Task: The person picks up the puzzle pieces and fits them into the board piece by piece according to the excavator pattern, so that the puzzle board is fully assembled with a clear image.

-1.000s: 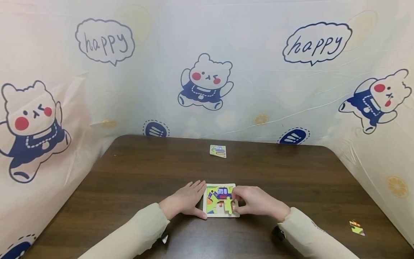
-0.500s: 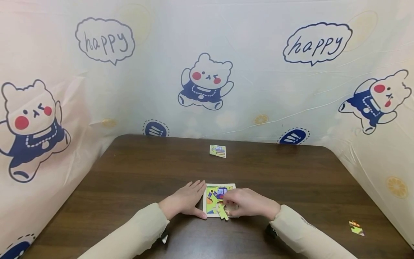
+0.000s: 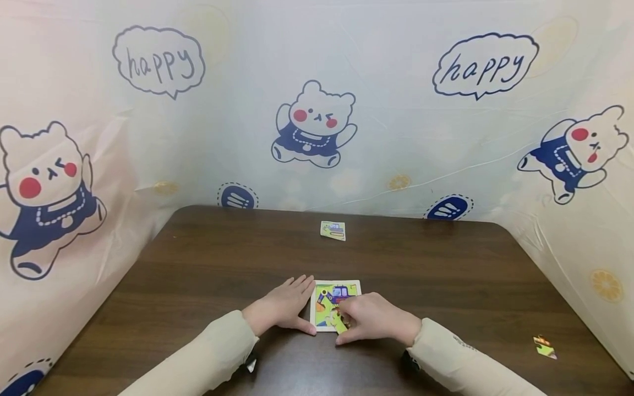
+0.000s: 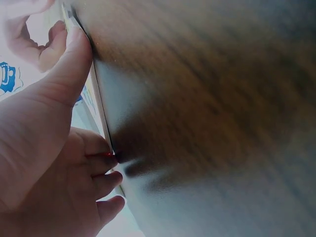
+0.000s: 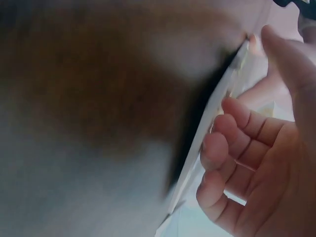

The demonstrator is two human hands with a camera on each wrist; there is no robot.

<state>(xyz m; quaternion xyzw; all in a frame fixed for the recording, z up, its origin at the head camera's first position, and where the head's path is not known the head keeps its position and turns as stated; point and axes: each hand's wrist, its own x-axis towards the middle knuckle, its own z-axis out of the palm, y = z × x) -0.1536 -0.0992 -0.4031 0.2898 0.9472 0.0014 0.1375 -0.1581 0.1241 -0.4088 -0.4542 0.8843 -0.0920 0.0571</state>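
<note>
The backdrop [image 3: 396,110] reads "happy" 2 times. On the table [image 3: 198,264], the right hand [image 3: 376,319] covers part of the puzzle board [image 3: 329,291], fingers curled over a green piece [image 3: 339,323]; whether they grip it is unclear. The left hand [image 3: 282,305] lies flat, fingers straight, against the board's left edge.

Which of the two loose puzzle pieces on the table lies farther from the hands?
The piece by the right front table edge lies farther. The piece at the far middle sits just beyond the puzzle board, where both hands work.
</note>
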